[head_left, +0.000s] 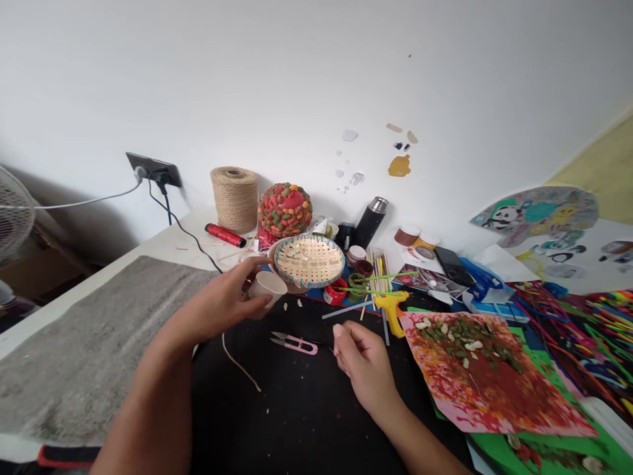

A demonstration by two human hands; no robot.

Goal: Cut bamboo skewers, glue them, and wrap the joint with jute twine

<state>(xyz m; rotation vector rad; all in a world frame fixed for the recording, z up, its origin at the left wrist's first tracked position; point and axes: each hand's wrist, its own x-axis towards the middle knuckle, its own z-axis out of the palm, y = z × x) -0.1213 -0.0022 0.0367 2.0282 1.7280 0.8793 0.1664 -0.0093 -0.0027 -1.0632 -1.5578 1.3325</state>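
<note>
Currently cup-handling: left hand (222, 300) grips cup (270, 284) by its side, just in front of basket (324, 265). Right hand (364, 364) curled narrow near snips (301, 345); cannot tell if holding anything. Twine (247, 375) on mat (277, 429). Next move probably calls for light pressure, cup looking thin-walled, and care around basket rim.

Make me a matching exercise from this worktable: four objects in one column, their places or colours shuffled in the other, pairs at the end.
Column one:
1. paper cup
2. thread snips
3. glue gun
4. twine spool

Column two:
A. yellow
B. beside the bumpy multicoloured ball
C. held in the left hand
D. lying on the black surface

Pairs: 1-C, 2-D, 3-A, 4-B
</note>
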